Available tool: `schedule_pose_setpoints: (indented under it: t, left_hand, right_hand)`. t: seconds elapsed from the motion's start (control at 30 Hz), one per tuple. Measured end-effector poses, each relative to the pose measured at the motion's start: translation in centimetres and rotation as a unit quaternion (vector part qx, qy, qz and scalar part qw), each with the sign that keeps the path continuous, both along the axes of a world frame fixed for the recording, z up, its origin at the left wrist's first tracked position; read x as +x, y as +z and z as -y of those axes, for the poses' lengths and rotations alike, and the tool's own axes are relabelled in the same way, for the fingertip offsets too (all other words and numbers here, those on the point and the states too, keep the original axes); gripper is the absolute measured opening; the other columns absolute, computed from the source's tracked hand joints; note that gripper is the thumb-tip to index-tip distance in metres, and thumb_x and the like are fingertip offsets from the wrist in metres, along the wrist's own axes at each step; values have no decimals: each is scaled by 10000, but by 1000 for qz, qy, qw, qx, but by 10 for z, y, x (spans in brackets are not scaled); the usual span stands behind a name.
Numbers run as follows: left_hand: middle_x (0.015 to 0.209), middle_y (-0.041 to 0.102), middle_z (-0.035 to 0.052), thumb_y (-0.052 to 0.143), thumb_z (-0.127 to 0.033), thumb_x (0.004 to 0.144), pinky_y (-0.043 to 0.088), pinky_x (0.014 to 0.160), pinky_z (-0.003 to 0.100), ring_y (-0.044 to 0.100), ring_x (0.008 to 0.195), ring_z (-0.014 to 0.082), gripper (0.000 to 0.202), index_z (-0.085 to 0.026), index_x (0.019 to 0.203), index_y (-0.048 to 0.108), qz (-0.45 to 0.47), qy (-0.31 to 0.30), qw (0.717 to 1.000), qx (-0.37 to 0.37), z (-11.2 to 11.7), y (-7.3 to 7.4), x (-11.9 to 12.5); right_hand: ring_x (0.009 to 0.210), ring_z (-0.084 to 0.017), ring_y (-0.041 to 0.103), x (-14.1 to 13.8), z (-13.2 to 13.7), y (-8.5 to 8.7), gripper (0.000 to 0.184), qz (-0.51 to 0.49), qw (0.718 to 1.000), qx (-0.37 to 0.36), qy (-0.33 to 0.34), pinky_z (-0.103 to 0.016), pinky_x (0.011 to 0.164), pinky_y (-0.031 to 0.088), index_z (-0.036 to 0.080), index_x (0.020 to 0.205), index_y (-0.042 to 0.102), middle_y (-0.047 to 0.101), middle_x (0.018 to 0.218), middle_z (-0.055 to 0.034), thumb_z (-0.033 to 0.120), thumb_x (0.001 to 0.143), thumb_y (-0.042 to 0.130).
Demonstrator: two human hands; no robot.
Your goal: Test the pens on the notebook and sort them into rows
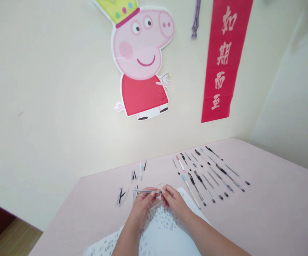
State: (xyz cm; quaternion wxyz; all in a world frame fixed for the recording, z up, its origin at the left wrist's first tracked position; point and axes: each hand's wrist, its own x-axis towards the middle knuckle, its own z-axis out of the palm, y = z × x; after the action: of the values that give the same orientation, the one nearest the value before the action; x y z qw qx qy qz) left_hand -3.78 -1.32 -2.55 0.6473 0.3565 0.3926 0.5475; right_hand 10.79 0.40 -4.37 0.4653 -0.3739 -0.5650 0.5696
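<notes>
Both my hands meet over a white sheet of paper (167, 231) covered in handwriting. My left hand (143, 204) and my right hand (174, 199) are closed together on a thin pen (145, 191) held level, its tip pointing left. Just beyond the hands lie a few small pen parts (120, 195) and more pen parts (140, 170) on the pink table (263, 213).
Several pens (210, 174) lie in rows on the table to the right of my hands. The table stands in a corner of cream walls; a cartoon pig picture (143, 60) and a red banner (223, 60) hang above. Wooden floor shows at lower left.
</notes>
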Motion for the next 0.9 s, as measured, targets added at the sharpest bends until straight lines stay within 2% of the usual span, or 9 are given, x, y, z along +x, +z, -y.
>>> schedule_pose_setpoints:
  t: [0.2, 0.43, 0.7, 0.9]
  left_hand:
    - [869, 699, 86, 741, -310, 673, 483, 777, 301, 634, 831, 181, 260, -148, 864, 672, -12, -1, 1000, 4, -1, -5, -3]
    - [855, 700, 76, 732, -300, 685, 480, 773, 270, 623, 817, 157, 229, -150, 850, 680, -13, 2, 1000, 10, 0, -3, -2]
    - [840, 701, 80, 764, -321, 638, 484, 757, 276, 620, 809, 163, 273, -145, 832, 684, -14, 4, 1000, -6, -1, -1, -2]
    - [844, 701, 77, 747, -311, 664, 484, 756, 274, 622, 797, 155, 257, -144, 847, 677, -5, 4, 1000, -2, 0, -2, -3]
  right_hand:
    - [430, -96, 458, -2, -1, -3, 527, 5, 1000, -13, -7, -226, 447, 354, 189, 636, 474, 477, 505, 37, 686, 788, 392]
    - [432, -90, 432, -1, 0, -1, 357, -14, 1000, 0, 8, -207, 440, 331, 207, 754, 466, 484, 516, 64, 558, 805, 503]
    - [451, -93, 468, -3, -4, -9, 506, 1, 1000, -4, -3, -222, 457, 367, 180, 653, 468, 477, 533, 33, 658, 805, 401]
    - [445, -84, 459, -1, -2, -5, 392, -17, 1000, 11, 1, -200, 435, 342, 201, 758, 473, 493, 559, 56, 590, 789, 509]
